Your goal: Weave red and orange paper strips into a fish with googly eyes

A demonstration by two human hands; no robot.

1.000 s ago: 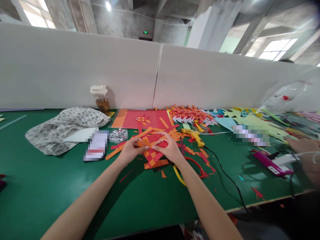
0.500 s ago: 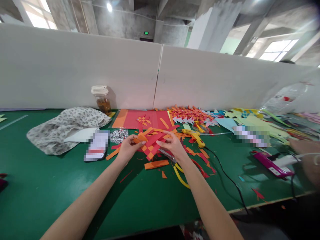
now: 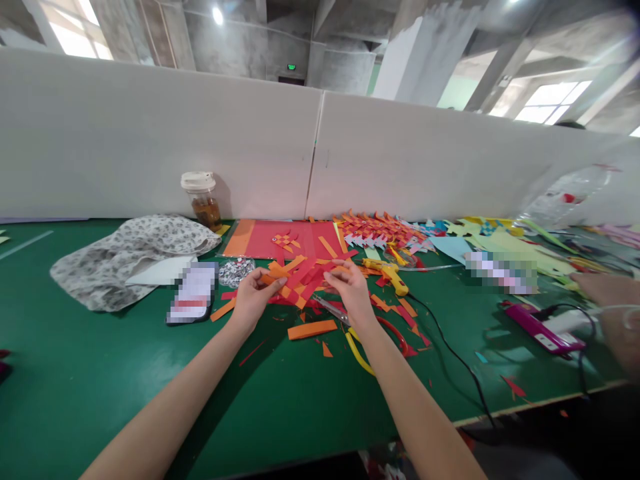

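My left hand [image 3: 255,298] is closed in a pinch on the left side of a woven piece of orange and red paper strips [image 3: 295,291]. Opposite it, my right hand [image 3: 351,293] has thumb and fingers closed around the end of a red strip from this piece; the fingertips partly hide the strip. Scissors [image 3: 333,310] with red and yellow handles lie beside and partly under my right wrist. In front of the woven piece a loose orange strip [image 3: 313,329] rests on the green table [image 3: 280,400]. A finished woven paper fish [image 3: 286,240] lies behind, on red sheets.
A yellow glue gun [image 3: 387,273] with a black cord lies to the right, before a pile of paper fish [image 3: 380,227]. Left are a bag of googly eyes [image 3: 237,272], a phone [image 3: 193,293], a patterned cloth [image 3: 120,260] and a drink cup [image 3: 203,200]. A purple power strip [image 3: 543,327] sits far right.
The woven piece has tilted flatter and sits lower between my hands. My right hand has drawn slightly right, and more of the scissors' blades shows.
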